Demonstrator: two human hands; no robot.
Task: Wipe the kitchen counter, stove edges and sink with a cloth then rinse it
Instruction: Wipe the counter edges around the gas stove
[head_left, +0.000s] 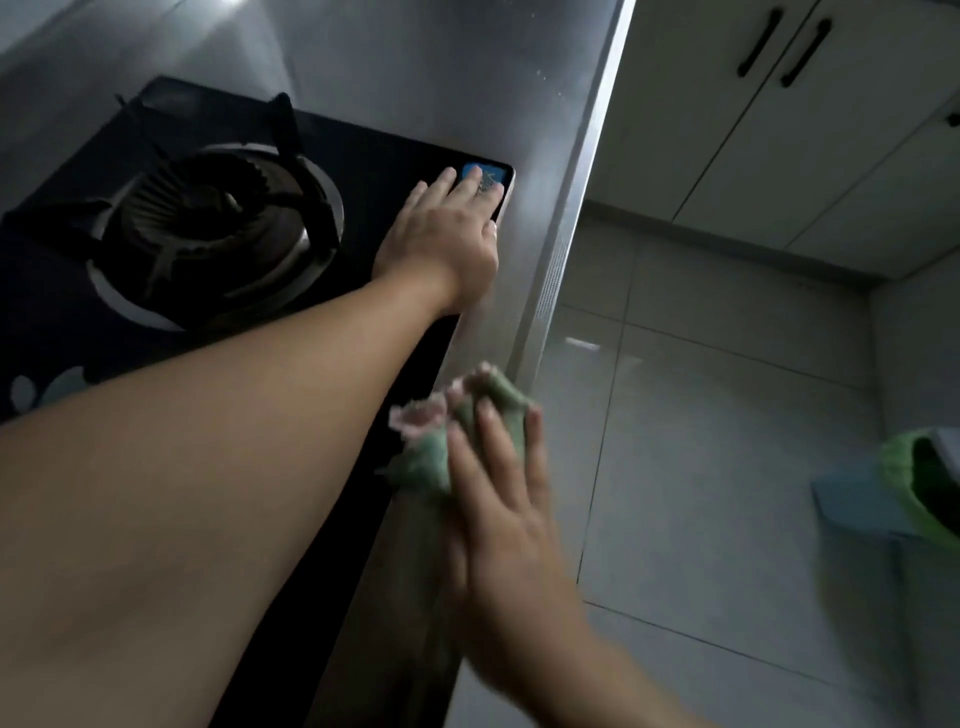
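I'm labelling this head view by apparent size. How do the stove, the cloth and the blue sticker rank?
1. stove
2. cloth, partly under the right hand and nearer the camera, so it looks larger than it is
3. blue sticker, partly covered by the left hand

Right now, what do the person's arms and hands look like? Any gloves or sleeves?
Both are bare: no gloves, sleeves, watch or rings visible. The left hand shows a long uncovered forearm; the right hand is motion-blurred, its fingernails short and plain.

Cloth (457, 431) green, pink edges; stove (363, 171) black; sticker (480, 174) blue.
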